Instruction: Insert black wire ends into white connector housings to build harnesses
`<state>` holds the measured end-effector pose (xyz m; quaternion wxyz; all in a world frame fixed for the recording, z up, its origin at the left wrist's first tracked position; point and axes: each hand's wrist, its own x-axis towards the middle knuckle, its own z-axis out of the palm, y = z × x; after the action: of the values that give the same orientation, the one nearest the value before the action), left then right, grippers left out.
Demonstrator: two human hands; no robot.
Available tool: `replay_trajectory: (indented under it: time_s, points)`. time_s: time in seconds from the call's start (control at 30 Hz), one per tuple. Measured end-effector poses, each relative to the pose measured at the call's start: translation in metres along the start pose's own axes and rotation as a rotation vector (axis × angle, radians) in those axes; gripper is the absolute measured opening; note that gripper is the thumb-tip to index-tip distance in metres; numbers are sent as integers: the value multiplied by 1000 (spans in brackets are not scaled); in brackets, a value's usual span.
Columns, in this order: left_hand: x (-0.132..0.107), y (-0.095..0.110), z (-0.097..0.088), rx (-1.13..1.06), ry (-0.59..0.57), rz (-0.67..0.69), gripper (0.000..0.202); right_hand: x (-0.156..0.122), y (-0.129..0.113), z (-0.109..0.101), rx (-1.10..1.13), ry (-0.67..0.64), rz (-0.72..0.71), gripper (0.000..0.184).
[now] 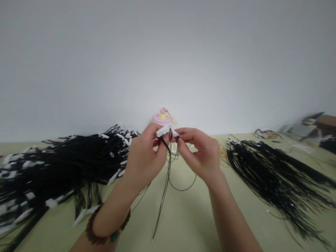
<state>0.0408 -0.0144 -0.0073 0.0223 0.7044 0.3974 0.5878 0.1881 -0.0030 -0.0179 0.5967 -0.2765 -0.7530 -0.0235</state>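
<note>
Held between the thumb and fingers of my left hand (pixel 147 157) is a white wire connector (pixel 163 131) with black wires (pixel 167 168) hanging from its underside. My right hand (pixel 199 150) pinches a small white plug (pixel 175 134) on a thin dark wire, close to the connector's right end. Whether the plug touches the connector, I cannot tell. One thin wire (pixel 183 190) loops below my right hand, and the other ends dangle toward the table. Fingertips of both hands are partly hidden.
A large heap of black cables with white connectors (pixel 78 161) lies on the left. Bundled black wires (pixel 273 171) spread over the table (pixel 189 224) on the right. Behind my hands stands a pink-lidded container (pixel 161 118), near the wall (pixel 168 63). Yellow wires (pixel 223 154) lie beside my right hand.
</note>
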Motion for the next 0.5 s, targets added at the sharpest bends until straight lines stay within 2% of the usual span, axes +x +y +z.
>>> replay_trajectory:
  time_s: [0.3,0.5]
  points:
    - [-4,-1,8,117,79,58,12,-4,-3,2,-57,18,11,7]
    - [-3,-4,9,50,83,52,8,-2,-3,4,-1,36,56,7]
